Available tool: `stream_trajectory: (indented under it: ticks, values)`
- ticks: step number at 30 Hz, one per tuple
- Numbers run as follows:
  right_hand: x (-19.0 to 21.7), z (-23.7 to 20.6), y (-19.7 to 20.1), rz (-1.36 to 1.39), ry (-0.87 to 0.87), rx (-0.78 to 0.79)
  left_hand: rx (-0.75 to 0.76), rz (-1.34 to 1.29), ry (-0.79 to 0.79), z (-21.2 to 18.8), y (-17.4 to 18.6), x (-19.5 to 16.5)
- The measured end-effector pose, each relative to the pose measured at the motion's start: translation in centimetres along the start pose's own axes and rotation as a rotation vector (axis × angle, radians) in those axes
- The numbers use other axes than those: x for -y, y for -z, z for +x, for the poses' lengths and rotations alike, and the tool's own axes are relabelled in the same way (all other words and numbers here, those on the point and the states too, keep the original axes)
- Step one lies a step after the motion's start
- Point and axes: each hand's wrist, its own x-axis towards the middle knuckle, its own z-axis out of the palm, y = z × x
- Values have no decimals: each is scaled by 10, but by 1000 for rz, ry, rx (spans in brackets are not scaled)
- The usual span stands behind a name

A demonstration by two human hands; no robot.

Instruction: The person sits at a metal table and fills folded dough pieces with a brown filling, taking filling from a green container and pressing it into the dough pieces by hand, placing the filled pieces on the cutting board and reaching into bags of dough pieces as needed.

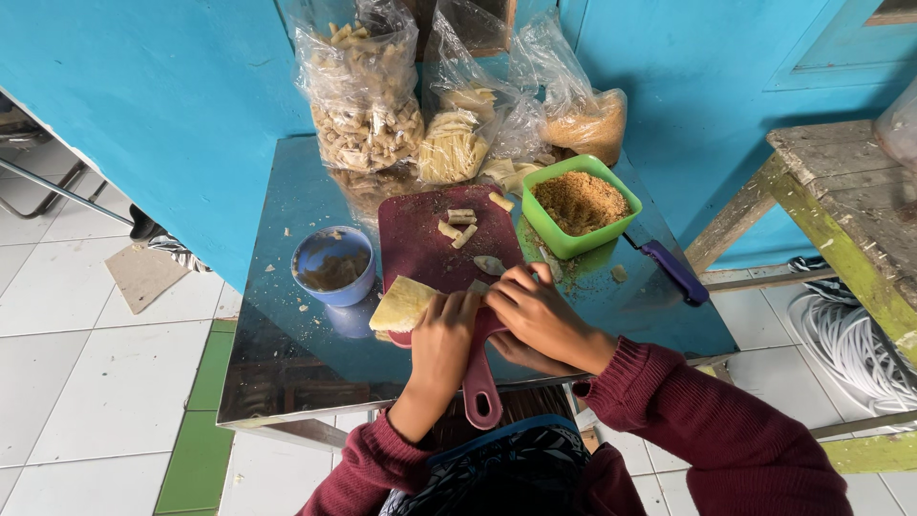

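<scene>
A shiny metal worktop (pixel 287 363) is set against a bright blue wall, with white floor tiles seen to the left and a worn wooden bench (pixel 850 191) to the right. At the near edge, a dark red plastic cutting board (pixel 420 239) is laid with its handle hanging over the front. A pale yellow, flat wedge of dough-like food (pixel 401 304) is held on the board's near left corner by the left hand (pixel 444 334), whose fingers are curled over it. The right hand (pixel 535 311) is closed around the wedge's right end; what else it grips cannot be told. Small cut pieces (pixel 458 225) are scattered at the board's far end. A blue round bowl (pixel 333 265) is placed left of the board, a green square tub of brown crumbs (pixel 579 204) to the right, and clear plastic bags of snacks (pixel 368 96) along the far edge.
</scene>
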Motion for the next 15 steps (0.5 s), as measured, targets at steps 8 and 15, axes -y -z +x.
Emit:
stream_trajectory:
  ticks: [8, 15]
  values:
    - [-4, 0, -8, -4, -26, 29, 18, 82, -22, -2, -5, -1]
    - [-7, 3, -22, -82, -89, -8, -41, 265, -70, -2, -18, 1]
